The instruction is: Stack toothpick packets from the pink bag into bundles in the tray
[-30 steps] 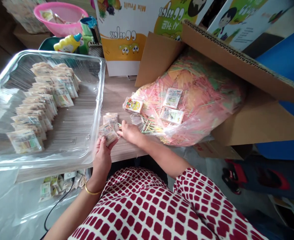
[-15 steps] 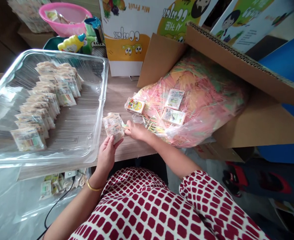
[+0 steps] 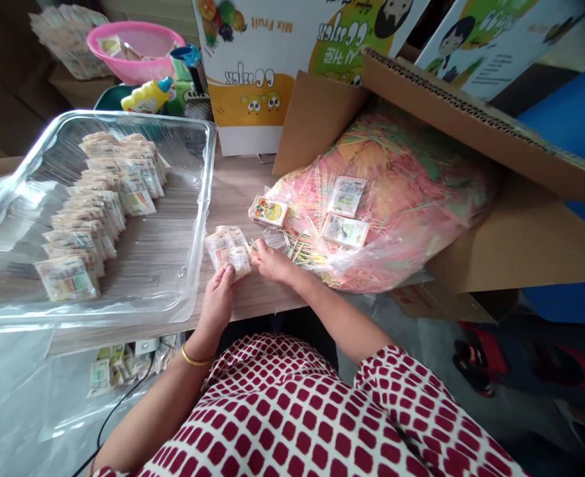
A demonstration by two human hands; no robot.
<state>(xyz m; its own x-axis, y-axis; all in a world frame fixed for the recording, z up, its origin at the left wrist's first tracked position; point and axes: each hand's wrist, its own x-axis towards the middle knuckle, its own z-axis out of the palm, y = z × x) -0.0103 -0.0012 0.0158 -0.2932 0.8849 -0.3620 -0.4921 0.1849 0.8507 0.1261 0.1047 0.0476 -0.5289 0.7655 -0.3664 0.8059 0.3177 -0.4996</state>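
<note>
Packets (image 3: 228,246) fan wider than before, gripped firmly in left hand (image 3: 216,306) over surface (image 3: 237,185) near edge. Right hand (image 3: 272,262) sits at their right, beside loose sticks (image 3: 295,245); grip nearly shut, hold unclear.

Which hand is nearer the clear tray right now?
The left hand is nearer: it holds packets just beside the right rim of the clear tray. The right hand is farther away, past the packets, by the bag of coloured sticks.
</note>
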